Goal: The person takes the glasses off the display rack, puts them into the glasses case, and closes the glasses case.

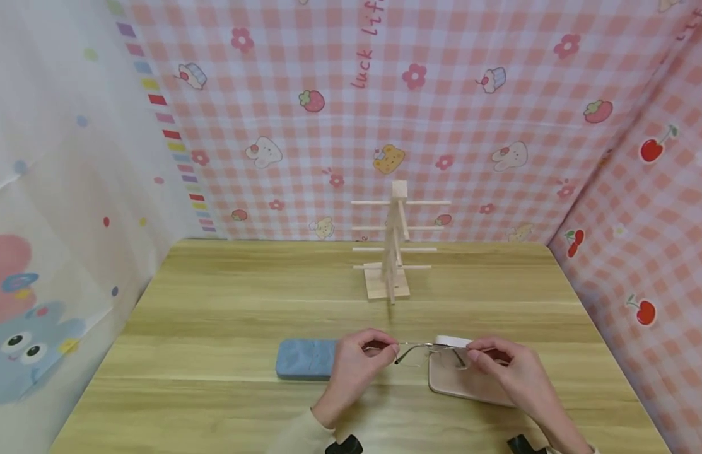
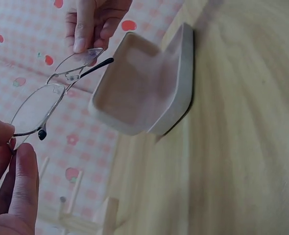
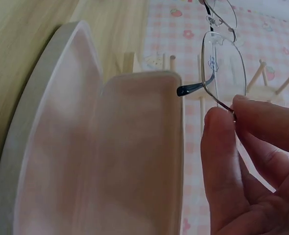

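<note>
A pair of thin metal-rimmed eyeglasses (image 2: 36,108) with dark temple tips is held up between my two hands, above the table. My left hand (image 1: 359,362) pinches one end of the frame between thumb and fingers. At the other end, my right hand (image 1: 512,372) pinches the frame the same way. The temples look folded in behind the lenses. Just below and behind the right hand, an eyeglass case (image 3: 134,142) with a pinkish lining lies with its lid raised; in the head view this case (image 1: 461,381) is partly covered by that hand.
A blue, rectangular case (image 1: 305,359) lies beside my left hand, which hides its right end. Farther back stands a wooden rack (image 1: 393,246) with several thin pegs sticking out. The wood-grain table (image 1: 226,315) meets patterned cloth (image 1: 328,126) at the back and sides.
</note>
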Demonstrator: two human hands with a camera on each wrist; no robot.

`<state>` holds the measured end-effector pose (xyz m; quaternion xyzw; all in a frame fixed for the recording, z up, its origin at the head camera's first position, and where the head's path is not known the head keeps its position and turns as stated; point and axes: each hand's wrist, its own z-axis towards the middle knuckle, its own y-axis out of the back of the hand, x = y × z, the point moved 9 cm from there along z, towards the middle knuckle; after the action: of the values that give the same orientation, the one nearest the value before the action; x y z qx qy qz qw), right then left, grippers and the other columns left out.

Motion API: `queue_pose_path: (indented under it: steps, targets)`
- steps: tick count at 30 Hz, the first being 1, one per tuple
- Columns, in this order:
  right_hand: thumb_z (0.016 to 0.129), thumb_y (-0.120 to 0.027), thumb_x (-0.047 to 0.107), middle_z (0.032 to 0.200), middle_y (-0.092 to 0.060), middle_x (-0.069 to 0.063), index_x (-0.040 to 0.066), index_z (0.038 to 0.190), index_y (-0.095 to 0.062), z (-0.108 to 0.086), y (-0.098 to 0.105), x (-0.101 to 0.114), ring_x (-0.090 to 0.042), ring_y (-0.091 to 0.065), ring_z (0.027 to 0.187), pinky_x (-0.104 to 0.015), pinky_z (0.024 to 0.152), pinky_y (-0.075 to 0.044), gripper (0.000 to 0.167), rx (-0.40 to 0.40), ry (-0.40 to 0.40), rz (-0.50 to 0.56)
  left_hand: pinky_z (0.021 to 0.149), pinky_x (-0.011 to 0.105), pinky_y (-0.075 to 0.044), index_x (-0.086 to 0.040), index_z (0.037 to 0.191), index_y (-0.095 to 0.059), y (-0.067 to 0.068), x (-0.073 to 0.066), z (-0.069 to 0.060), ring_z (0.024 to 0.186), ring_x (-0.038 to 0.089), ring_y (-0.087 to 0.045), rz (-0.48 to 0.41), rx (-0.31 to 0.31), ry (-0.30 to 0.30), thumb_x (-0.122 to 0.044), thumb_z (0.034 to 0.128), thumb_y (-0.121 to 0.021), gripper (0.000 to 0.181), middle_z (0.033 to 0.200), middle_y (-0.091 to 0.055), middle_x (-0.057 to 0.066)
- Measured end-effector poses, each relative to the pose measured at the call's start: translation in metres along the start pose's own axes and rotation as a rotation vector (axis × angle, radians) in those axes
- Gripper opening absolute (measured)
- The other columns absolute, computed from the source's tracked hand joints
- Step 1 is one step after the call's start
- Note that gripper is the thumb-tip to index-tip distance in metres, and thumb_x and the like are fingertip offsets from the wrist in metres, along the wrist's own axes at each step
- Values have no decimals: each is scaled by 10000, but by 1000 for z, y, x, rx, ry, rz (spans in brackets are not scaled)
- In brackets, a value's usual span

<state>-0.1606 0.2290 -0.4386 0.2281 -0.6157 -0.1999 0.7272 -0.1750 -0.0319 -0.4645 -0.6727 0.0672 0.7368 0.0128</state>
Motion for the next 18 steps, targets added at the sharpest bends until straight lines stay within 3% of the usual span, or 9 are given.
queue_pose_path:
  steps: [9,18]
  targets:
    - [903,-809,111,912,-762,33,139,923,-773,-10,13,-18,7,-669,820,-158,693,-546,51,-26,-2,-69,699,169,-555,-1,928,-784,-24,15,-1,749,48,-670,-63,24,49,-36,858,-796,79,875,-762,82]
    - [900,-801,68,901,-762,-31,107,961,-773,-20,28,-40,24,-650,842,-120,696,-517,78,-52,-10,-66,662,166,-550,-19,894,-791,-52,24,2,717,32,-668,-56,63,57,-35,845,-796,52,825,-760,51]
